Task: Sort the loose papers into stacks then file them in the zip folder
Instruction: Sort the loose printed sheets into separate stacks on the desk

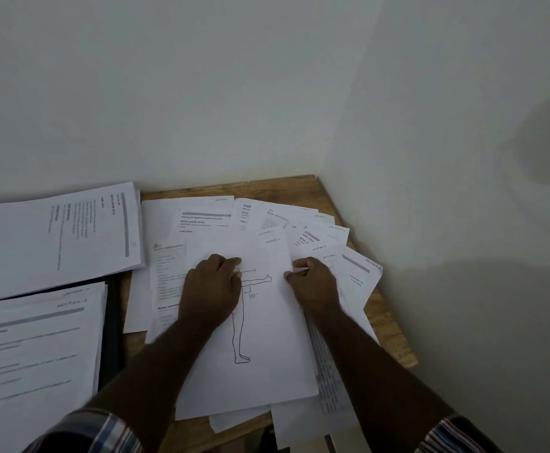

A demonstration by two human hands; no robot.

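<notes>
A heap of loose white papers covers the wooden table. On top lies a sheet with a line drawing of a standing figure and "90°". My left hand rests flat on that sheet, over the figure's upper body. My right hand pinches the right edge of the same sheet, with fingers curled. To the left lie two sorted stacks: a far stack and a near stack. A dark zip folder shows beneath the two stacks.
White walls close the table in at the back and on the right, meeting in a corner. Papers overhang the table's near edge. My checked sleeves show at the bottom of the view.
</notes>
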